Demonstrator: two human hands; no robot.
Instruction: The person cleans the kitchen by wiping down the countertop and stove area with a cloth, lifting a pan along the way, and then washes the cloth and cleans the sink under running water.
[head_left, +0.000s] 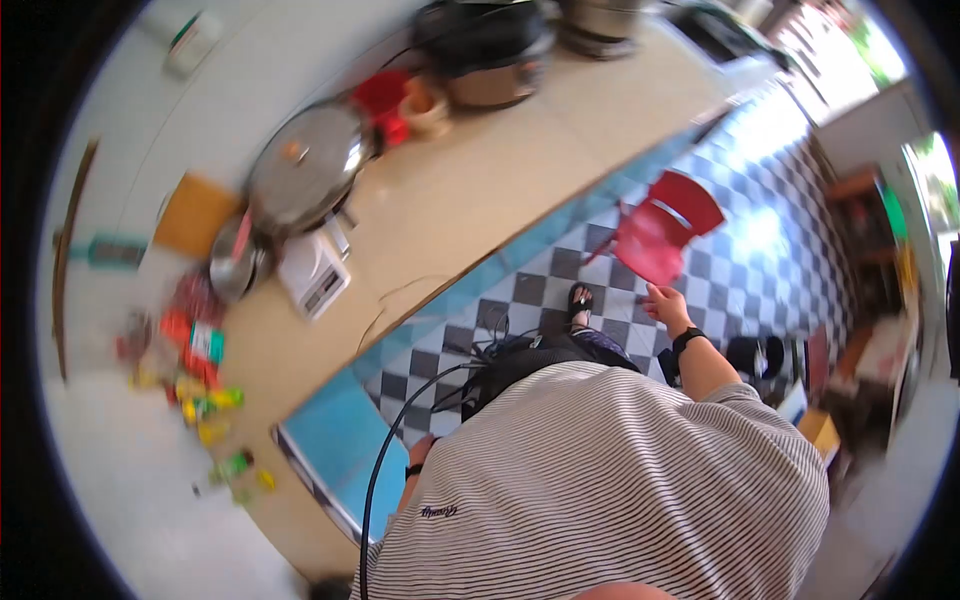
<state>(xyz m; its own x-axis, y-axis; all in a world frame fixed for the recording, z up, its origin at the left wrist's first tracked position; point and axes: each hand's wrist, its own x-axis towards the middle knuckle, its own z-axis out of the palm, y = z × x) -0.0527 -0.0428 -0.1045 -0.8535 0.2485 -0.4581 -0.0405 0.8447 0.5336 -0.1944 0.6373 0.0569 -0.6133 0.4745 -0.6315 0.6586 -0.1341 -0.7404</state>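
Observation:
My right hand [668, 308] is held out in front, its fingers loosely curled in with nothing visible in them. It shows just beside the edge of a red plastic chair [662, 232]; whether it touches the chair I cannot tell. A black band circles that wrist. Low at my side is my left hand [420, 452], near a light-blue cabinet panel [340, 450]. My striped shirt hides most of it, and its fingers do not show. A black cable [378, 470] runs down across my left side.
A long beige counter [480, 190] carries a lidded steel pan [310, 165], a white kitchen scale [314, 272], a black cooker [485, 55], a red container [385, 95] and several colourful packets [205, 400]. Checkered floor tiles [755, 235] stretch ahead. Shelves [875, 250] line the right wall.

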